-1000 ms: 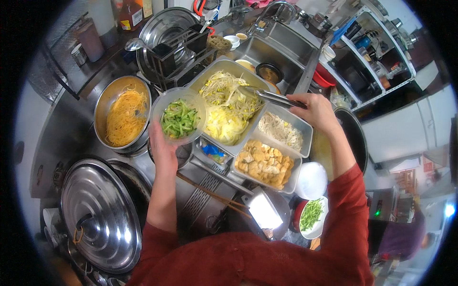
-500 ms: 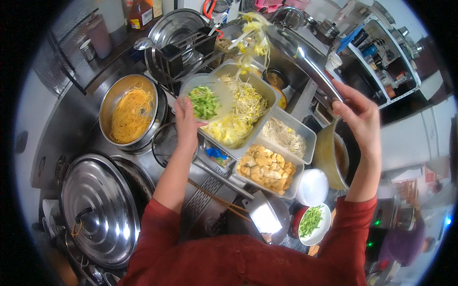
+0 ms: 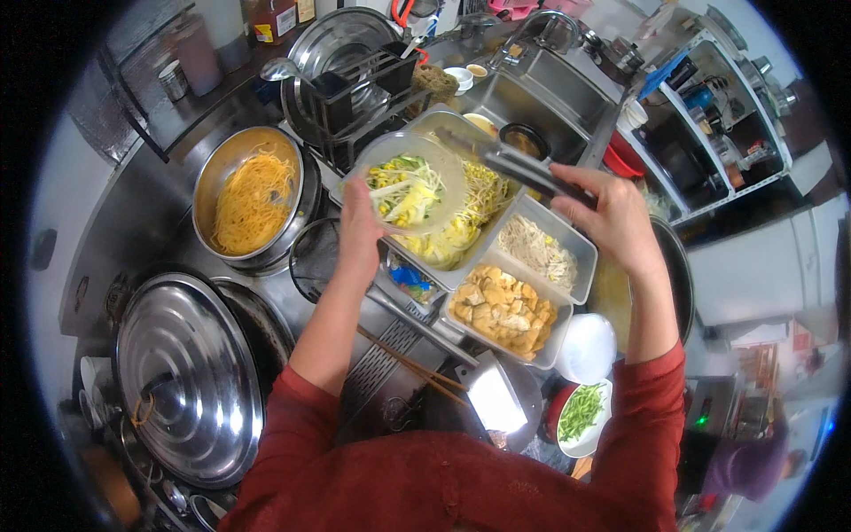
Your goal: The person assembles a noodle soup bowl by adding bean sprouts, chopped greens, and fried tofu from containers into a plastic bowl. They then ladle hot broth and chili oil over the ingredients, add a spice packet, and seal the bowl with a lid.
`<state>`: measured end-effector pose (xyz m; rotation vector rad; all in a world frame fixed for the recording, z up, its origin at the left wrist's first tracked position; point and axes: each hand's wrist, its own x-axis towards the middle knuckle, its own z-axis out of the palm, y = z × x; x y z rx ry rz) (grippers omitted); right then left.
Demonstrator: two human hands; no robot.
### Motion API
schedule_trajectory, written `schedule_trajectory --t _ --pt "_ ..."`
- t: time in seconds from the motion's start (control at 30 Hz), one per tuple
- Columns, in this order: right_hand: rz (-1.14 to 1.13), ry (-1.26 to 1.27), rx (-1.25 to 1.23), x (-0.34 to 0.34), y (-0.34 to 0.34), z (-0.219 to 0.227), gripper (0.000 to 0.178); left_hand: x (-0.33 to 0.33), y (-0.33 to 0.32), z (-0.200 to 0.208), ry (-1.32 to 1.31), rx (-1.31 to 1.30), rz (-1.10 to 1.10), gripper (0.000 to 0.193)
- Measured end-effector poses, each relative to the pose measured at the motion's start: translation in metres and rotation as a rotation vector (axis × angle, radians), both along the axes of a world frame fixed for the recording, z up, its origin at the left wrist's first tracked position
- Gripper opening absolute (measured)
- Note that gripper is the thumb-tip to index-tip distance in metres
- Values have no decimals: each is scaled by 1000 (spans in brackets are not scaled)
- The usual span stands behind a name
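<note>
My left hand (image 3: 358, 232) is wrapped around the side of a clear plastic bowl (image 3: 450, 168). Pale bean sprouts and yellowish shredded leaves (image 3: 409, 193) lie in it over chopped greens. My right hand (image 3: 616, 217) grips metal tongs (image 3: 542, 170), whose tips reach toward the bowl's far right side; I see no food in them. Below the bowl stands a deep rectangular container (image 3: 450, 277) holding bean sprouts (image 3: 486, 195) and shredded yellow-white leaves (image 3: 434, 248). The bowl hides part of that container.
Smaller containers hold pale shreds (image 3: 536, 251) and golden chunks (image 3: 503, 310). A pot of noodles (image 3: 253, 204) and a big metal lid (image 3: 188, 381) are at left. Nearer me lie a strainer (image 3: 425, 324), chopsticks (image 3: 412, 363), a cleaver (image 3: 495, 399) and a bowl of cut greens (image 3: 581, 415). A sink (image 3: 550, 97) is behind.
The tongs have come down and left from high up, and the sprouts and leaves they held now lie in the bowl. The bowl has shifted slightly right.
</note>
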<state>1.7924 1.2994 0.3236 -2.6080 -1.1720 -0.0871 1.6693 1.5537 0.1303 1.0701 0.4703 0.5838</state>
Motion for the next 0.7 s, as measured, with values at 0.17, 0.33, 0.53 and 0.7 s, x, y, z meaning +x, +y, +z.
schedule_trajectory --t 0.17,0.33,0.53,0.7 --pt "-9 -246 -309 38 10 -28 40 -11 18 10 -32 -73 67 68" --pt "17 -224 -602 59 34 -71 37 -18 24 6 -67 -101 73 70" --pt "10 -150 -477 54 6 -43 34 -26 32 0 -60 -62 86 69" --pt "-56 -139 -268 43 -35 -11 35 -20 24 4 -24 -47 95 68"
